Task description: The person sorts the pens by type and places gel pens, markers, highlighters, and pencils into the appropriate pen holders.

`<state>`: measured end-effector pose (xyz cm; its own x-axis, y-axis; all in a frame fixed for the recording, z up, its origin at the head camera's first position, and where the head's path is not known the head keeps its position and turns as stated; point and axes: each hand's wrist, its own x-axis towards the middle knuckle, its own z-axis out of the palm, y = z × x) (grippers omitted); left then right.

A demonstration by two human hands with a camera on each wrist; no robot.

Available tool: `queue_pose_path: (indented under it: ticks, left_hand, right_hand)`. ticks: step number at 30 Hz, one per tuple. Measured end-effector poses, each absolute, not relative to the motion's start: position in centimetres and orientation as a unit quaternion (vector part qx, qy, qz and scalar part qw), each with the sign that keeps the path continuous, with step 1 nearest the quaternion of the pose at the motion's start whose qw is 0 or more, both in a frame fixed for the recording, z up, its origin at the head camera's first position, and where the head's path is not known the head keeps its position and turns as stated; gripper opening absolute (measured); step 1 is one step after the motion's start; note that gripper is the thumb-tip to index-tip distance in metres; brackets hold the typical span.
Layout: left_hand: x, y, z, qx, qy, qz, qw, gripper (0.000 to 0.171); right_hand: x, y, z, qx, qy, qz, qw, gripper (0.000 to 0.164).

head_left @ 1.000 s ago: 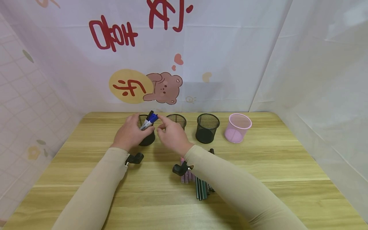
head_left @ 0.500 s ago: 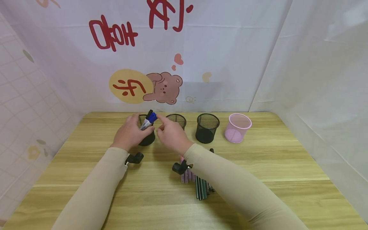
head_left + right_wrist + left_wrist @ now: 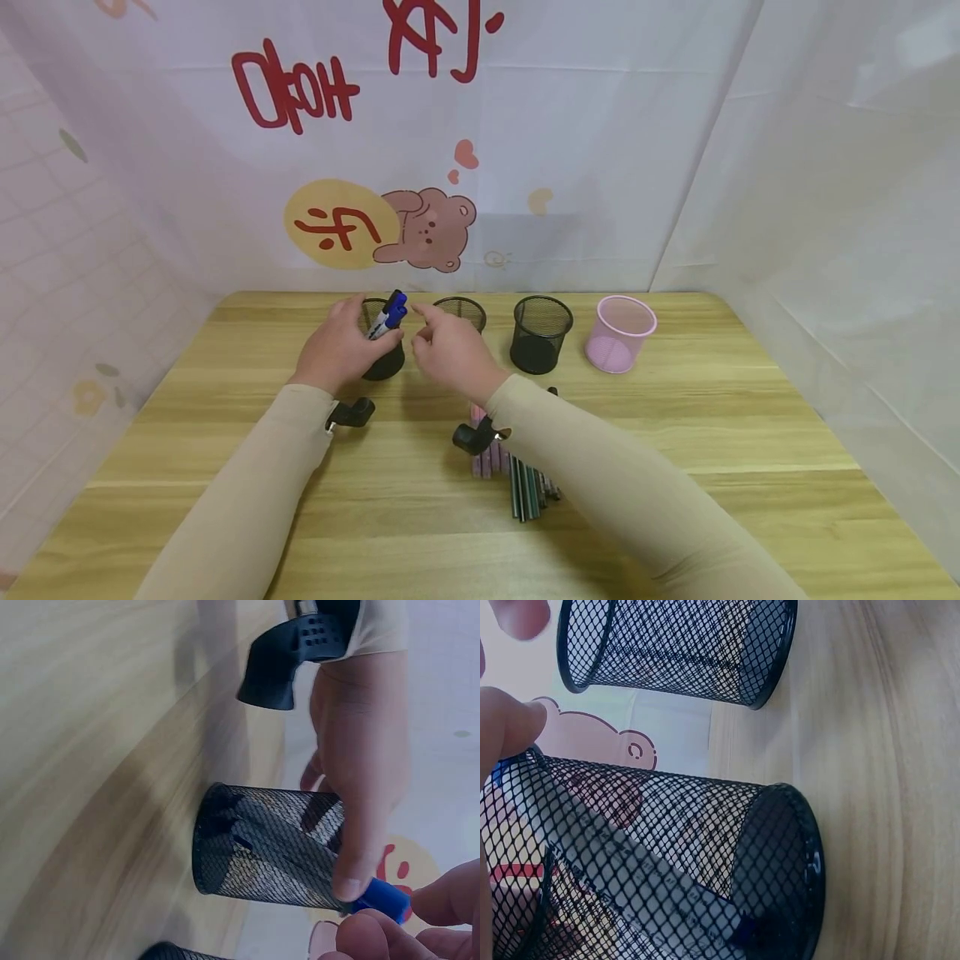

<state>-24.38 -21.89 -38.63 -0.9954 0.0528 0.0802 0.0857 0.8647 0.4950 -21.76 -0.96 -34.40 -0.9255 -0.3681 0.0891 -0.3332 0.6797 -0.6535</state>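
In the head view my left hand [image 3: 340, 348] grips the leftmost black mesh pen holder [image 3: 385, 363], its thumb on the near side of the rim. Whiteboard markers [image 3: 380, 325] with blue and black caps lean inside, caps poking above the rim. A white marker barrel [image 3: 630, 862] slants down through the mesh in the left wrist view. My right hand [image 3: 457, 354] is just right of the caps, thumb and index finger apart. From the right wrist, its fingertips appear right beside a blue cap [image 3: 384, 900]; that hand's palm is hidden.
A second black mesh holder [image 3: 463, 310] stands partly behind my right hand. Farther right are another black holder [image 3: 542, 333] and a pink one [image 3: 620, 337]. Pink pens [image 3: 487, 461] and dark green pens [image 3: 525, 492] lie on the table, partly under my right forearm.
The blue caps have shifted slightly left and settled closer together in the holder. My right hand has drawn a little to the right, off the caps. The left hand stays put.
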Motion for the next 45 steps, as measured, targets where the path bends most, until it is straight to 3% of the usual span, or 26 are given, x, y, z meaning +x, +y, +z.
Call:
queue_pose_path:
  ticks: [23, 37, 45]
  left_hand:
    - [-24.3, -21.8, -38.7, -0.033, -0.965, -0.259, 0.035, 0.1]
    - [-24.3, -21.8, -38.5, -0.031, -0.966, -0.256, 0.029, 0.102]
    - [-24.3, -21.8, -38.6, -0.031, -0.966, -0.255, 0.029, 0.107]
  right_hand:
    - [-21.2, 9.2, -33.1, -0.182, 0.941, -0.286, 0.01, 0.036]
    - [-21.1, 15.2, -34.8, -0.183, 0.955, -0.216, 0.088, 0.037]
    - [-21.4, 17.0, -36.4, -0.192, 0.964, -0.136, 0.128, 0.049]
